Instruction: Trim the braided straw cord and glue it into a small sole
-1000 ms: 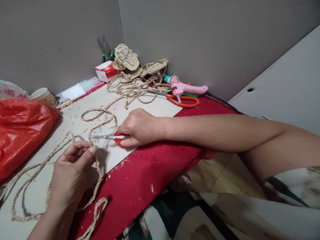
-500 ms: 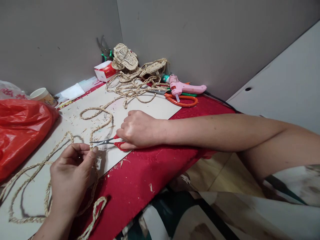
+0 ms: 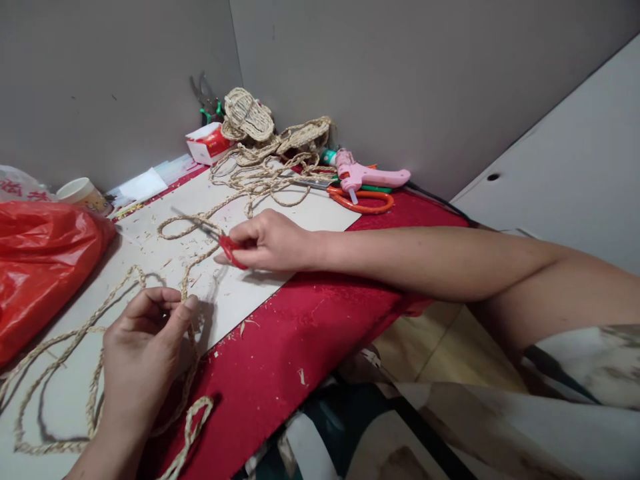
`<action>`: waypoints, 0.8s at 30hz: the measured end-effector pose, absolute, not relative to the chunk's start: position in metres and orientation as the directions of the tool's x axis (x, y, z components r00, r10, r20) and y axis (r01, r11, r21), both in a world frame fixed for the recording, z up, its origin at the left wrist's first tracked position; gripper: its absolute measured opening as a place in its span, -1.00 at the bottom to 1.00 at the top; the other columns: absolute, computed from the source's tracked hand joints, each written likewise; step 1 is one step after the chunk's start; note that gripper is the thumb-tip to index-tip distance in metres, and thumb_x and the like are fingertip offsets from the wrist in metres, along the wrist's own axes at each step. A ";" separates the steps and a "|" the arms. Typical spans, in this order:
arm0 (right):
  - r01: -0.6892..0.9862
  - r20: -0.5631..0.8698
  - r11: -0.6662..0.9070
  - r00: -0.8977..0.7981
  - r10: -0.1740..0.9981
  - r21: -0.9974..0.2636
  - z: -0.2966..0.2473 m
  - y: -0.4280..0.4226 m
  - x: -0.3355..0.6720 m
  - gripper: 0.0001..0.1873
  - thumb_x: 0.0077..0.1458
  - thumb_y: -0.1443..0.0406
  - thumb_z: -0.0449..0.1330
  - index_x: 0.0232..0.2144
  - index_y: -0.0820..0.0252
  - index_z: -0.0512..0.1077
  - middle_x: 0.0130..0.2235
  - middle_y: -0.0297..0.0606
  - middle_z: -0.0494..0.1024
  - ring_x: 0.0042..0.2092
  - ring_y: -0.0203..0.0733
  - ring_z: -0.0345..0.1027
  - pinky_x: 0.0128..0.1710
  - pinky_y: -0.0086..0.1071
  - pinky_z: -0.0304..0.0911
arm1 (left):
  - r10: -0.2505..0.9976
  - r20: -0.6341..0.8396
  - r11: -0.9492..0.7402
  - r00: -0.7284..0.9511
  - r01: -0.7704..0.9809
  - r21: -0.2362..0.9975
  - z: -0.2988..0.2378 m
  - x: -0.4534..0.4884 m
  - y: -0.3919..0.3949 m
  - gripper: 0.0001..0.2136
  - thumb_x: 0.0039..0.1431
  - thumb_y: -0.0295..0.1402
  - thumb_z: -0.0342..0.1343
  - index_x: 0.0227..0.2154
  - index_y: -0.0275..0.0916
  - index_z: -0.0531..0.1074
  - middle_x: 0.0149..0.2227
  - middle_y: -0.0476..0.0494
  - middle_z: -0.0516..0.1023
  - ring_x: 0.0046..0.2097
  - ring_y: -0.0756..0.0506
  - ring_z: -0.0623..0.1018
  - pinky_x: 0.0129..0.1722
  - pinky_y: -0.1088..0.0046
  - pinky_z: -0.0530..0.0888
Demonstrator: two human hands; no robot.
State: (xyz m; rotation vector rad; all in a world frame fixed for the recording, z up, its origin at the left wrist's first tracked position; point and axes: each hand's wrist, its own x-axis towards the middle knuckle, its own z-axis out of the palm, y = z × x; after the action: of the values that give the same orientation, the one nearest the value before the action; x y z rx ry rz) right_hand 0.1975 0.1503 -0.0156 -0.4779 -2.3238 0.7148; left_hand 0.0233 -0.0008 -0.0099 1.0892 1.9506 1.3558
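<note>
Between thumb and fingers, my left hand (image 3: 145, 347) pinches a braided straw cord (image 3: 197, 259) at the near part of the white board (image 3: 280, 287). From there the cord runs back to a tangled pile and also loops over the board on the left. My right hand (image 3: 270, 240) is closed on red-handled scissors (image 3: 197, 223), whose blades look shut and point to the far left above the cord. The scissors are apart from the pinched spot. Small straw scraps are scattered over the board.
At the back lie woven straw soles (image 3: 249, 113), a pink glue gun (image 3: 367, 175), orange-handled scissors (image 3: 365, 201), green-handled pliers (image 3: 207, 100) and a red-white box (image 3: 206, 143). A red plastic bag (image 3: 45, 260) and a paper cup (image 3: 83, 195) stand left. Red cloth (image 3: 280, 360) covers the table.
My right hand has lifted the scissors up and away from the cord, and their blades have closed and turned toward the far left. My left hand keeps its pinch in nearly the same place.
</note>
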 end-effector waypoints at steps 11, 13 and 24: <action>-0.258 0.526 0.482 -0.620 0.582 -0.837 -0.029 0.158 0.173 -0.54 0.06 0.00 0.17 -0.53 0.30 0.31 -0.52 -0.43 0.20 -0.43 -0.41 0.04 -0.38 -0.50 0.03 | 0.866 -0.170 0.277 -0.470 0.168 0.946 0.001 0.037 -0.007 -0.67 -0.24 -0.21 0.40 -0.36 -0.13 0.49 -0.59 0.03 0.43 -0.66 0.05 0.31 -0.74 0.62 0.20; -0.235 0.495 0.474 -0.669 0.555 -0.849 -0.030 0.159 0.171 -0.51 0.04 0.00 0.19 -0.61 0.28 0.21 -0.55 -0.46 0.09 -0.46 -0.43 -0.05 -0.43 -0.51 -0.03 | 0.851 -0.262 0.339 -0.455 0.093 0.936 0.001 0.033 -0.007 -0.66 -0.25 -0.21 0.41 -0.35 -0.12 0.49 -0.57 -0.01 0.47 -0.66 0.02 0.36 -0.75 0.61 0.21; -0.097 0.507 0.650 -0.715 0.481 -0.754 -0.019 0.156 0.179 -0.70 0.12 0.33 0.14 -0.61 0.28 0.21 -0.57 -0.46 0.19 -0.48 -0.44 0.00 -0.42 -0.51 -0.06 | 0.872 -0.411 0.462 -0.264 0.169 0.871 0.011 0.029 0.002 -0.50 -0.22 -0.31 0.42 -0.10 -0.09 0.51 -0.13 -0.21 0.60 -0.15 -0.18 0.58 -0.29 0.51 0.53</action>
State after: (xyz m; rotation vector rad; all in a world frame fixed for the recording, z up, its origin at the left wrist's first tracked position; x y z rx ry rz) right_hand 0.1791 0.1562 -0.0194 -0.2965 -2.1511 1.0373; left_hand 0.0288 0.0018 0.0111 0.8986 1.7219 0.8903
